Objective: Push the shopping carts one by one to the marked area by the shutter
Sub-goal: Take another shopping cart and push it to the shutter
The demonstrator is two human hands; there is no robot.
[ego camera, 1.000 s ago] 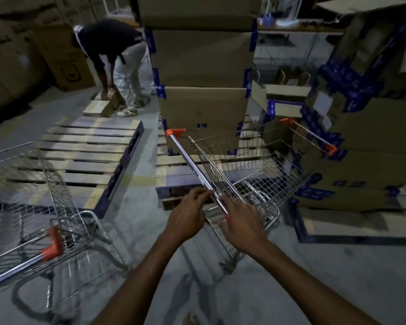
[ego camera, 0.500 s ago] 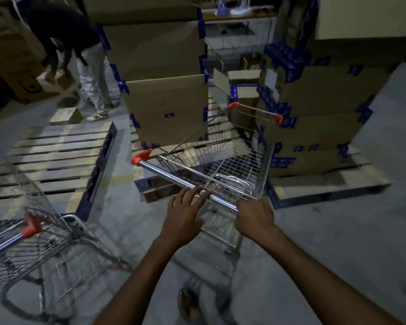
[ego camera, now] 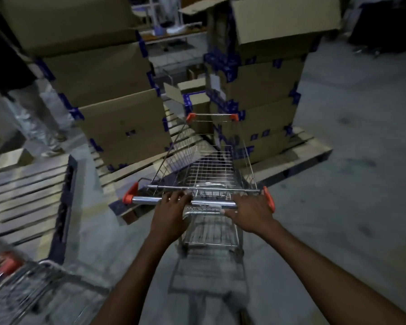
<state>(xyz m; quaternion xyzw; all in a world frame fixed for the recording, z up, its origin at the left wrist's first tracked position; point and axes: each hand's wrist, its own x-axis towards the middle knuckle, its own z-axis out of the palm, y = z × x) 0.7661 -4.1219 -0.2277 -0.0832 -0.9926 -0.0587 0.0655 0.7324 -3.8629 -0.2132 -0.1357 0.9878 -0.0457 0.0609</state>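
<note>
Shopping cart (ego camera: 204,170) stands on the concrete floor (ego camera: 338,207), nose at the gap between carton stacks (ego camera: 117,127), left hand (ego camera: 170,212) and right hand (ego camera: 249,213) with fingers (ego camera: 177,197) curled over its handle bar (ego camera: 145,200); step reads as steering the push, next probably a turn clear of the pallets (ego camera: 298,156), shutter unseen.

Left hand (ego camera: 170,208), right hand (ego camera: 250,212) on cart (ego camera: 205,171)

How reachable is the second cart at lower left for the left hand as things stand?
Probably yes, once freed: the left hand grips the handle bar of the pushed cart. The second cart stands close on that side, with only bare floor between.
</note>
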